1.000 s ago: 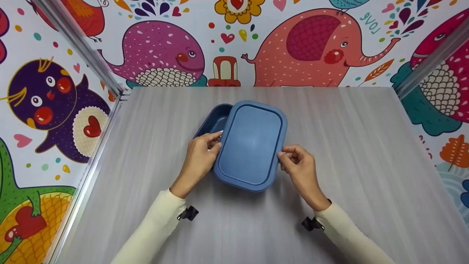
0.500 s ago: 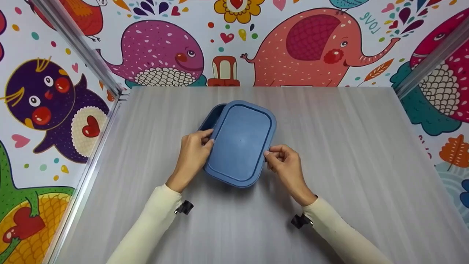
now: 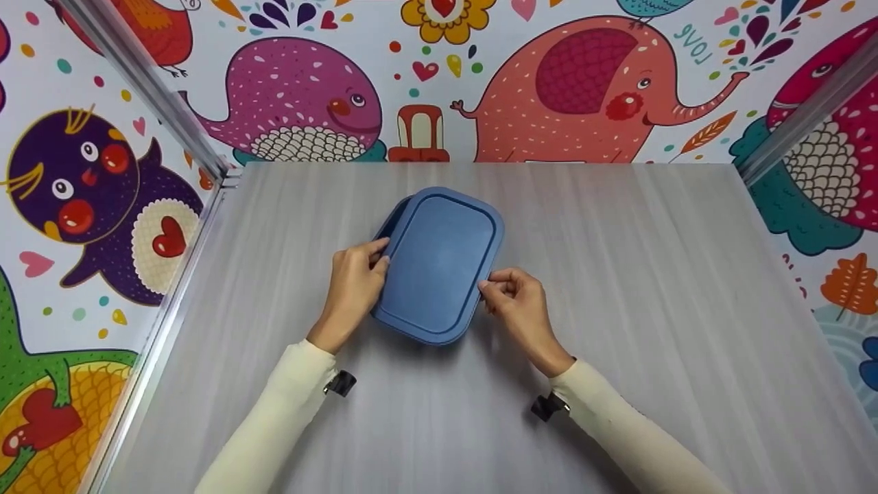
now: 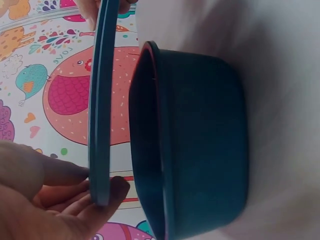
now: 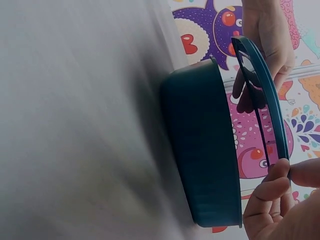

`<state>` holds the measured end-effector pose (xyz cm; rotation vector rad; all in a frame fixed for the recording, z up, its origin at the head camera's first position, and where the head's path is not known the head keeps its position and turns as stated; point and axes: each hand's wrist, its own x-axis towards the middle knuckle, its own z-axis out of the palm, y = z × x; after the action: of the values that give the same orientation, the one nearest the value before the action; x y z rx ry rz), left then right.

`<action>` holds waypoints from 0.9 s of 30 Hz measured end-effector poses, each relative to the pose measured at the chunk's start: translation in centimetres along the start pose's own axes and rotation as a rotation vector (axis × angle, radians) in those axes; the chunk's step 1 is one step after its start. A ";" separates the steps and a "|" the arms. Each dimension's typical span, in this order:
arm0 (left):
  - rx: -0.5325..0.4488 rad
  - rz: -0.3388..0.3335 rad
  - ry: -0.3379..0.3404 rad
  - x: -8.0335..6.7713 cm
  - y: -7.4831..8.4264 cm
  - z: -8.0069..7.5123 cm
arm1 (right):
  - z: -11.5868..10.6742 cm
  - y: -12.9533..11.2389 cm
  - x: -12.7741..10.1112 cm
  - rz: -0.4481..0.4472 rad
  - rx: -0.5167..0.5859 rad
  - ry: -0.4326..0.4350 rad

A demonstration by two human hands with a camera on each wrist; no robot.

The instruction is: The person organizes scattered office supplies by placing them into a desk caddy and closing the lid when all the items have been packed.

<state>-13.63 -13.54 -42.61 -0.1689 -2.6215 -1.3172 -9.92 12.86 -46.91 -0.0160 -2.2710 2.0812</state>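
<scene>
A blue rectangular lid (image 3: 441,264) with rounded corners and a raised rim hangs just over a deep blue lunch box (image 4: 205,135). My left hand (image 3: 351,283) pinches the lid's left edge between thumb and fingers. On the opposite long edge, my right hand (image 3: 519,307) grips it the same way. Both wrist views show a gap between the lid and the box rim. The box stands upright on the table; from the head view only a dark strip of it shows at the upper left, and the lid hides its inside.
The pale wood-grain table (image 3: 651,288) runs back to a wall printed with cartoon animals (image 3: 309,96). Metal frame posts (image 3: 147,96) rise at the table's back corners. A small black clip-like device (image 3: 341,383) sits at each sleeve cuff.
Both hands have carried the lid to the left, so it covers more of the box. The strip of open box on the left has narrowed.
</scene>
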 end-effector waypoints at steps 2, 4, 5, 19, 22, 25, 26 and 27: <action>0.005 0.007 0.006 0.1 -0.2 0.0 | 0.2 0.0 0.1 0.007 -0.003 -0.003; 0.009 0.010 0.011 0.2 -0.3 -0.1 | 0.5 0.1 0.1 0.013 -0.007 -0.004; 0.015 0.012 0.015 0.3 -0.4 -0.1 | 0.6 0.1 0.2 0.015 -0.006 -0.004; 0.103 0.028 0.011 0.9 -1.8 0.1 | 2.2 0.5 0.7 0.052 -0.002 -0.018; 0.130 0.033 0.014 1.0 -2.1 0.3 | 2.6 0.6 0.9 0.064 0.001 -0.014; 0.138 0.044 0.019 1.0 -2.4 0.4 | 2.9 0.7 1.0 0.071 -0.004 -0.011; 0.141 0.047 0.020 1.0 -2.5 0.4 | 2.9 0.8 1.0 0.073 -0.004 -0.011; 0.141 0.052 0.020 1.1 -2.6 0.5 | 3.0 0.8 1.1 0.072 -0.008 -0.010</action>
<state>-15.21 -14.69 -44.65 -0.1994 -2.6616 -1.1075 -11.17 10.00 -47.94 -0.0890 -2.3179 2.1116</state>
